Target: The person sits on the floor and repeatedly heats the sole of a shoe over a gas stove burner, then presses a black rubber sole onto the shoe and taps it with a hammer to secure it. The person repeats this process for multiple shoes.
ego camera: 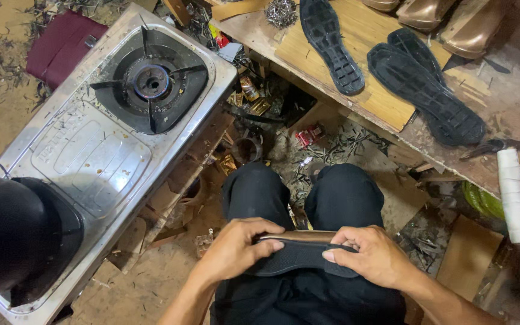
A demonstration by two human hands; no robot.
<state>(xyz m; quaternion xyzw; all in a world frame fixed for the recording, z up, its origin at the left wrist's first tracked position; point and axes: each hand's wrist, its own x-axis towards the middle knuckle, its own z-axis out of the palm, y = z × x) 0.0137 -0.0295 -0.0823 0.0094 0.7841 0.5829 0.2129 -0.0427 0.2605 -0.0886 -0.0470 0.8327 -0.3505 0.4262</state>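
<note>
The black shoe sole (299,257) lies across the lap, near the bottom centre of the view, held on edge between both hands. The left hand (236,248) clamps its left end, fingers curled over the top edge and thumb pressed on the near face; the right hand (373,256) pinches the right end, thumb tip on the tread and fingers wrapped behind. A thin tan strip runs along the upper edge of the sole between the hands. Both ends of the sole are covered by the palms, so its full outline cannot be made out, and the forearms are cut off at the frame bottom. The tread is dark rubber with a fine ribbed pattern. To the left stands a steel gas stove (100,150), scratched and dusty, with a black cast burner grate; a black rounded object (16,235) at its near end is partly out of frame. On the far right, a worn wooden bench (501,96) carries three more black soles (425,93), tread up, and a white thread spool (511,195).
</note>
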